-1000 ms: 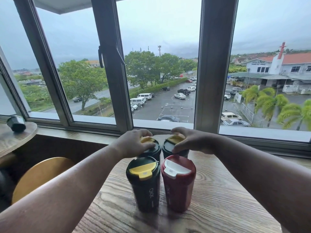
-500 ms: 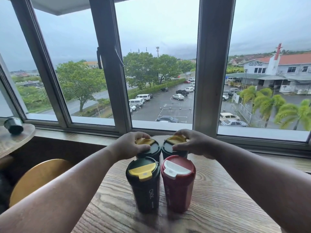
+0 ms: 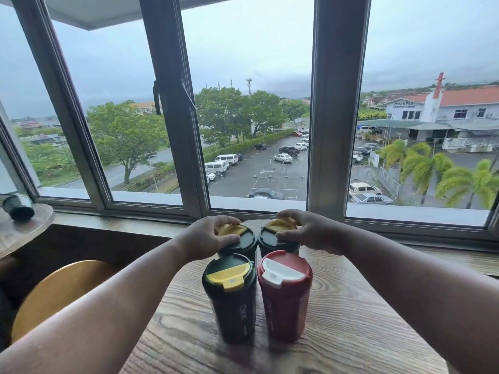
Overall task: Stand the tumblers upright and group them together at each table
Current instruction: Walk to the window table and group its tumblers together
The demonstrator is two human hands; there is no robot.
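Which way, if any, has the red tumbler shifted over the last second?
No. The red tumbler stands on the same patch of wood grain on the table, close beside the near black tumbler, just as before.

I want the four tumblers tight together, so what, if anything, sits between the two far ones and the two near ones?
Nothing visible does. The left hand grips the far left tumbler, the right hand holds the far right tumbler; both stand directly behind the near dark tumbler and red tumbler.
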